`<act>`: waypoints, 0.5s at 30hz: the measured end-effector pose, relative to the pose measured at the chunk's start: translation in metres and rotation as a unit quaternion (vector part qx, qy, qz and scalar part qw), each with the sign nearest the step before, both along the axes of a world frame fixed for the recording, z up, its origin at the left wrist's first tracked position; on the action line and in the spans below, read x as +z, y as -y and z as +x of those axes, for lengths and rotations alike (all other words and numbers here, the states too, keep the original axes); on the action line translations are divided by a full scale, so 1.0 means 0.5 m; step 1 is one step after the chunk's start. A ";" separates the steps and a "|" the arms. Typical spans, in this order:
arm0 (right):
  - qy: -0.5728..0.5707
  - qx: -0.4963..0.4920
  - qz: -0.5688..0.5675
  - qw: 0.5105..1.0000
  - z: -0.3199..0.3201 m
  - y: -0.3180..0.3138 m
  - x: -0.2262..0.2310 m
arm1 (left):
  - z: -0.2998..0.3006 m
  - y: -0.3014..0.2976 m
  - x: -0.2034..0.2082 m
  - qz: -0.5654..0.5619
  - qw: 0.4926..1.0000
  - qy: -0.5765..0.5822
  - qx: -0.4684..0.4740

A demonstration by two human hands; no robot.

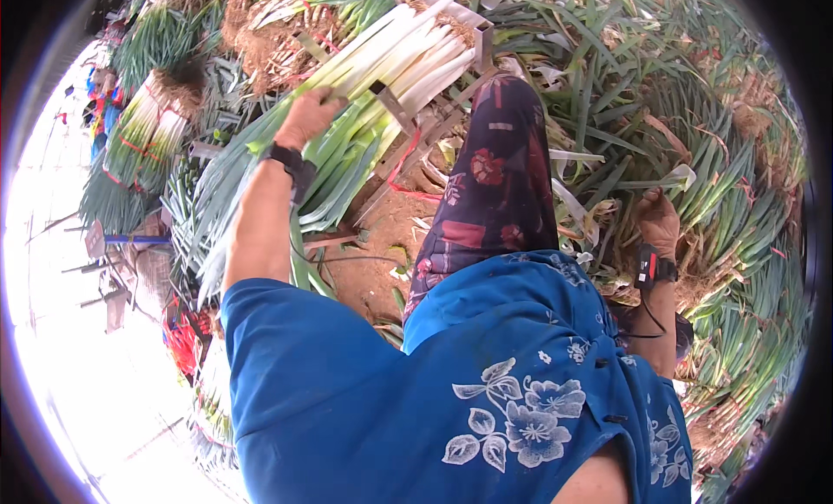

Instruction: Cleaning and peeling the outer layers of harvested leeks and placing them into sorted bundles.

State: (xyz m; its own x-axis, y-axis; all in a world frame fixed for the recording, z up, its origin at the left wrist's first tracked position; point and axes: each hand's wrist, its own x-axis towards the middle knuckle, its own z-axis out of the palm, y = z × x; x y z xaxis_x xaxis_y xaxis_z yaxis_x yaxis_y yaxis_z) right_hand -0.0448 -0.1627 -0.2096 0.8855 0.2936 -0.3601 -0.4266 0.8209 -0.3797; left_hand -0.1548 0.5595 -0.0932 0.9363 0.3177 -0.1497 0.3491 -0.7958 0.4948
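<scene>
A thick bundle of green onions (408, 57), with long white stalks and green leaves, lies slanted across a rack with upright metal posts (392, 105). My left hand (311, 118) rests on top of it, where white turns to green, its fingers lying over the stalks. On the right, my right hand (657, 219) is beside a heap of loose green onions (629, 148), its fingers curled together near a leaf. Whatever may be between those fingers is too small to make out. A red tie strip (401, 170) hangs at the rack's side.
Tied bundles of green onions (143, 135) stand at the far left. More green onions with rooty, soil-covered ends (755, 105) are piled along the right. My knee (499, 148) is between rack and heap. Red strips (180, 339) hang at the left over bright ground.
</scene>
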 end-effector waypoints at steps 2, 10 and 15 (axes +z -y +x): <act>0.015 -0.033 -0.030 0.999 -0.008 0.025 0.012 | 0.007 0.018 -0.066 -0.019 0.999 -0.027 0.011; -0.026 -0.065 -0.039 0.997 -0.057 0.056 -0.032 | -0.007 0.044 -0.169 -0.056 0.998 0.001 0.002; -0.079 -0.080 -0.083 0.990 -0.081 0.011 -0.080 | -0.002 0.055 -0.169 -0.004 1.000 0.006 -0.023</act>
State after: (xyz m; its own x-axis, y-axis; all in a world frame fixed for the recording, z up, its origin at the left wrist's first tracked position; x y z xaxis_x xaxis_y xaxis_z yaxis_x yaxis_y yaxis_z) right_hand -0.0855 -0.1681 -0.2496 0.8446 0.0787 -0.5297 -0.3609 0.8144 -0.4545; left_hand -0.1559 0.5322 -0.1778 0.9519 0.2723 -0.1408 0.3056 -0.8072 0.5050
